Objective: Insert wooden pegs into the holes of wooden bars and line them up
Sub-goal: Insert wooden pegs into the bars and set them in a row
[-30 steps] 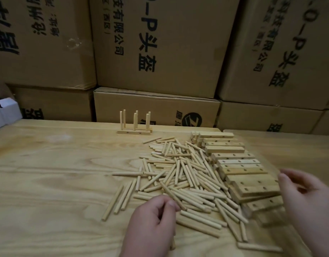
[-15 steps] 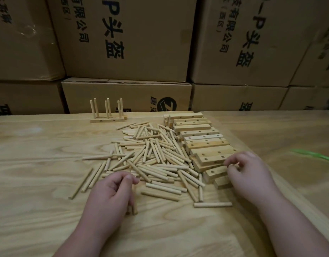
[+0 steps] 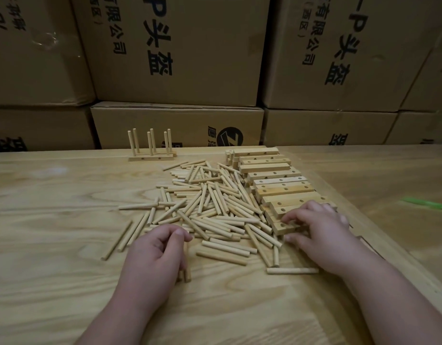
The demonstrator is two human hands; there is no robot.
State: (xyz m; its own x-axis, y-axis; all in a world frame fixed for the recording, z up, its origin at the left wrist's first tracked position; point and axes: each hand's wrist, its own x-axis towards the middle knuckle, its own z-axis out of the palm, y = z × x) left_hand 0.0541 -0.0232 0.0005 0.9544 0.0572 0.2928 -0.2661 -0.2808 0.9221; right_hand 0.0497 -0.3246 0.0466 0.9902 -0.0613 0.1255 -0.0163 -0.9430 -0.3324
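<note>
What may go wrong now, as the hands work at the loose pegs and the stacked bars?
1. The right hand grips the nearest pale drilled wooden bar low in the leaning stack of bars; pulling it may topple the others.
2. The left hand holds pegs beside the heap of round wooden pegs; a sweep may roll them away.

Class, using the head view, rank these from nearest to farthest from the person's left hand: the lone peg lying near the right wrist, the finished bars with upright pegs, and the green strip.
From the left hand:
1. Lone peg, to its right.
2. Finished bars with upright pegs, at the table's far edge.
3. Green strip, far right.
</note>
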